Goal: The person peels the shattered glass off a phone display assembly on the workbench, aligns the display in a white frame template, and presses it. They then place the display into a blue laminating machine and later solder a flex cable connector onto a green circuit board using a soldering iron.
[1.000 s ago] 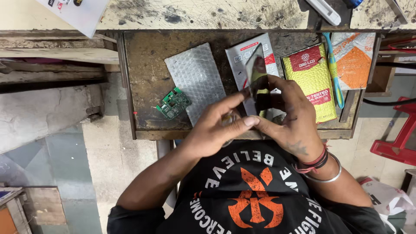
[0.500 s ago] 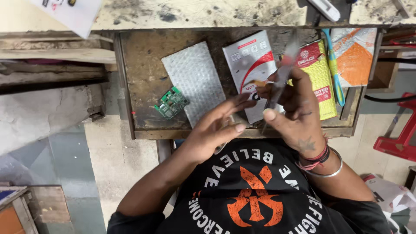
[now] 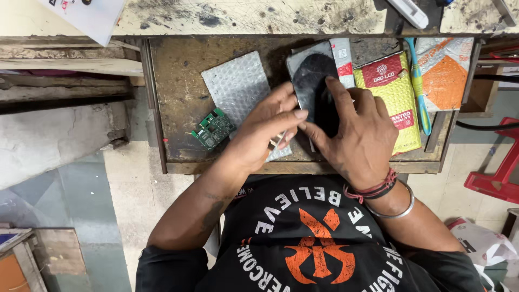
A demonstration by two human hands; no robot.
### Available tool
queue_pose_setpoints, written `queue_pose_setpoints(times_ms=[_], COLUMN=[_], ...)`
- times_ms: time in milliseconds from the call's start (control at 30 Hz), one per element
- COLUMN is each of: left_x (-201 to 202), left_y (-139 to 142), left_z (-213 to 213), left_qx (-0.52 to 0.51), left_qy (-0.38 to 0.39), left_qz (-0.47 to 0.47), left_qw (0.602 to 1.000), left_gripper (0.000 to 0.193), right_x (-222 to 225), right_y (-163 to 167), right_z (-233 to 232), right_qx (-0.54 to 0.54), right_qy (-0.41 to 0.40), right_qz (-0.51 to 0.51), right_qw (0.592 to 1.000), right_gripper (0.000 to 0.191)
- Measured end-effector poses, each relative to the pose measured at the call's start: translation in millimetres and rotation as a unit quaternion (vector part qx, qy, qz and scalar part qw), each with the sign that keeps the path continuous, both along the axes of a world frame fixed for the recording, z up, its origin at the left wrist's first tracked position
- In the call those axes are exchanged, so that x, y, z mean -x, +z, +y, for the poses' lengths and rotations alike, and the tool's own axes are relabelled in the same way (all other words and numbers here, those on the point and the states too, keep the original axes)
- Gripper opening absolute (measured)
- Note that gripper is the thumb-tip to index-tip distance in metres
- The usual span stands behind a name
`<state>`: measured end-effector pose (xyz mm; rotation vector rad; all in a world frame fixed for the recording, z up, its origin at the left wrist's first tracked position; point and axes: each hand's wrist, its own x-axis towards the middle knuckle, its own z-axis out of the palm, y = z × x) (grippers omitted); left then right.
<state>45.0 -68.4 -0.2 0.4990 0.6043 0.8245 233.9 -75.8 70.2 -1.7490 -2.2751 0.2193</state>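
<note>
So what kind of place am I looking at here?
Probably a small phone or electronics repair bench: a bare green circuit board lies in the open scuffed wooden drawer, and both hands hold a dark glossy phone screen panel beside a yellow padded parts pouch.

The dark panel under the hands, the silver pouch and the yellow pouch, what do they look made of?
Dark panel: likely glass, glossy black and flat, with reflections. Silver pouch: apparently metallised bubble wrap, dimpled and shiny. Yellow pouch: seemingly padded bubble plastic, a textured surface with a slight sheen.
</note>
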Motion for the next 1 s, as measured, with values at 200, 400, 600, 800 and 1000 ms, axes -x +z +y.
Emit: queue_pose_setpoints(times_ms=[200,400,600,800,1000], left_x=[9,35,33,44,45], left_y=[22,48,51,62,63], left_z=[-7,-46,-42,-30,-30], left_qx=[-0.081,-0.352,-0.373,-0.365,-0.427], left_qy=[0.001,-0.02,-0.1,-0.147,-0.105], left_qz=[0.325,0.662,0.697,0.694,0.682], left_qw=[0.942,0.661,0.603,0.604,0.584], left_gripper=[0.092,0.085,0.087,0.083,0.084], right_x=[-3,-13,-10,-22,-18], right_y=[1,1,1,-2,-13], right_z=[-3,-11,-25,-26,-37], right_qx=[-0.009,-0.001,0.041,0.023,0.043], right_qy=[0.006,0.018,0.039,0.037,0.067], right_qz=[-0.016,-0.024,0.019,0.002,0.014], right_qw=[1.0,1.0,0.998,0.999,0.997], right_gripper=[0.067,0.071,0.069,0.07,0.067])
